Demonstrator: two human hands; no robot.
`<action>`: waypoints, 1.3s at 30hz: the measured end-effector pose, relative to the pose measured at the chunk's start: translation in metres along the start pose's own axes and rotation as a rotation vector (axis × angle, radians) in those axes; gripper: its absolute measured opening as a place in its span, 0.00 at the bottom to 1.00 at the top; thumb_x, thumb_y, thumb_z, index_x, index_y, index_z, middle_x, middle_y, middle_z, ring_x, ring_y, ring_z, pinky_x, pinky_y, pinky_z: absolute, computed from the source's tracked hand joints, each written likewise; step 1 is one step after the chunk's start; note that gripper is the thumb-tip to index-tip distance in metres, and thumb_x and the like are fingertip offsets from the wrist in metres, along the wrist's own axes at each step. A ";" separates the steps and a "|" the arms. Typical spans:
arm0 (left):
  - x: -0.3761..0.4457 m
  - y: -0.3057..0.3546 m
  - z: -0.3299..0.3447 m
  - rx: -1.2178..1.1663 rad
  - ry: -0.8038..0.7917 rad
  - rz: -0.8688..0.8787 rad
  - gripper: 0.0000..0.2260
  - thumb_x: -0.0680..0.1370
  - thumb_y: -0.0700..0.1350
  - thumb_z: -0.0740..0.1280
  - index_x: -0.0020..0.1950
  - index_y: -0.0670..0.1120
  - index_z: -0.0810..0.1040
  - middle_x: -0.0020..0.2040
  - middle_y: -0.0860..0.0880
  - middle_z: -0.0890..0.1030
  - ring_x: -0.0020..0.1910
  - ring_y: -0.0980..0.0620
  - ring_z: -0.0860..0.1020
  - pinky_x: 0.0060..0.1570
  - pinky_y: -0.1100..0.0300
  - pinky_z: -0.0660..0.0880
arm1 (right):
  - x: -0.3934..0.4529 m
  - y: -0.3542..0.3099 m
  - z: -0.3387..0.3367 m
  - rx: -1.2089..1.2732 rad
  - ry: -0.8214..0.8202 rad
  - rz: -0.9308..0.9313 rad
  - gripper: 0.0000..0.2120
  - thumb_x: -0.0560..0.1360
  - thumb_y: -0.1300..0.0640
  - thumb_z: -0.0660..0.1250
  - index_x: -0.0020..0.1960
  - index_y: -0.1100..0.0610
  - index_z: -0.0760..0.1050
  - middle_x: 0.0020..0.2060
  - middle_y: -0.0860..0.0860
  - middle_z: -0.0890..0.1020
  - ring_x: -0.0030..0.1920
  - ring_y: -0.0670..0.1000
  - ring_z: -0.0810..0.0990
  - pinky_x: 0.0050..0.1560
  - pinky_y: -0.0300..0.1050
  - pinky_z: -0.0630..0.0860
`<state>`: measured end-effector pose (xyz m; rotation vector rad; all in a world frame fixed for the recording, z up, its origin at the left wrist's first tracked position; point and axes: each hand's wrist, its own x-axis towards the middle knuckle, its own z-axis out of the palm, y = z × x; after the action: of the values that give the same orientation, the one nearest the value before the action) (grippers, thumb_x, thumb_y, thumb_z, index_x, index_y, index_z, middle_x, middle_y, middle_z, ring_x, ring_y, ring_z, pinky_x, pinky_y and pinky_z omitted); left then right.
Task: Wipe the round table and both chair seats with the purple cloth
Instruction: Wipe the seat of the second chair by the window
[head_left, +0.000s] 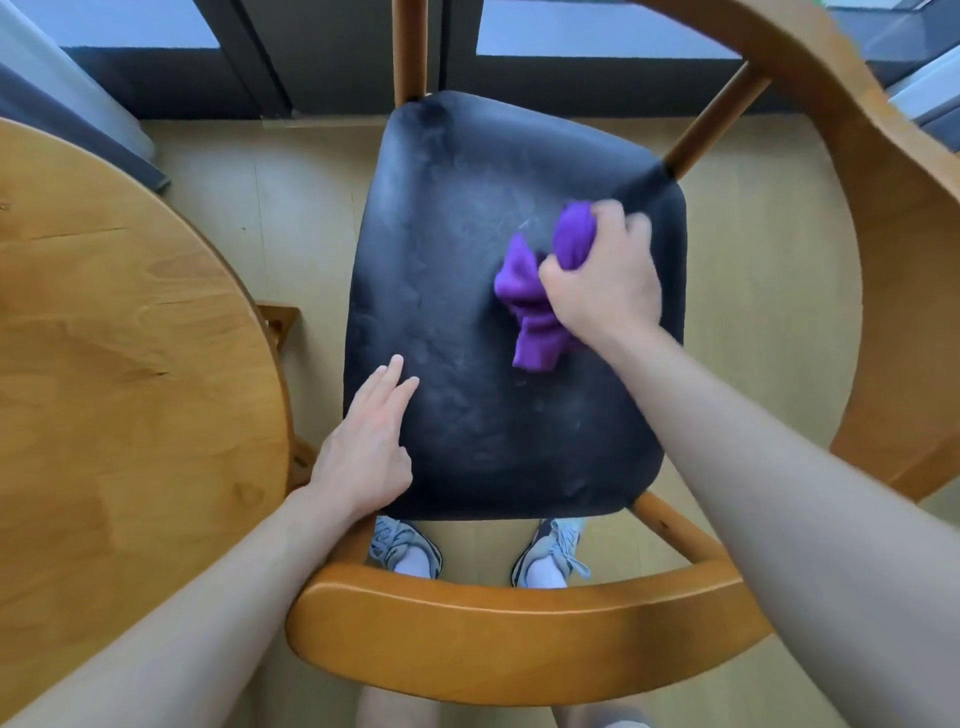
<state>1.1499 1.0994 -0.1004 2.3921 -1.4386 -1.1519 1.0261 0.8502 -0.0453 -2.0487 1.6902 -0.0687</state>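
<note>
A dark chair seat (467, 270) with pale dusty streaks fills the middle of the view. My right hand (602, 275) grips the bunched purple cloth (535, 301) and presses it on the seat's right half. My left hand (369, 436) rests flat on the seat's near left edge, fingers straight. The round wooden table (119, 395) lies to the left of the chair.
The chair's curved wooden backrest (498, 629) runs across below my arms and arcs up the right side. My feet in grey shoes (405, 545) stand under the seat. Dark window frames (332, 57) line the far wall.
</note>
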 end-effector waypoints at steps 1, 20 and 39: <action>0.001 0.000 0.000 0.029 -0.013 0.001 0.37 0.78 0.38 0.68 0.83 0.49 0.55 0.85 0.54 0.44 0.83 0.54 0.45 0.73 0.56 0.67 | 0.008 -0.004 0.006 -0.047 -0.029 -0.066 0.23 0.72 0.47 0.68 0.65 0.51 0.68 0.63 0.54 0.69 0.59 0.62 0.75 0.55 0.55 0.76; 0.016 0.052 -0.001 0.230 -0.197 -0.197 0.40 0.76 0.39 0.69 0.81 0.42 0.49 0.83 0.43 0.36 0.82 0.41 0.37 0.69 0.53 0.71 | -0.044 0.048 -0.001 -0.141 -0.302 -0.379 0.27 0.68 0.42 0.68 0.64 0.51 0.68 0.58 0.50 0.68 0.53 0.57 0.77 0.45 0.51 0.75; -0.030 0.026 -0.035 -0.148 -0.175 -0.358 0.27 0.79 0.49 0.65 0.78 0.54 0.65 0.74 0.51 0.74 0.68 0.49 0.77 0.64 0.53 0.77 | -0.050 0.002 0.042 -0.404 -0.623 -0.754 0.14 0.64 0.45 0.65 0.48 0.48 0.74 0.47 0.48 0.78 0.52 0.57 0.80 0.45 0.47 0.74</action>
<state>1.1469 1.1000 -0.0470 2.5614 -0.9419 -1.5212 1.0262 0.9100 -0.0701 -2.5271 0.5409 0.6401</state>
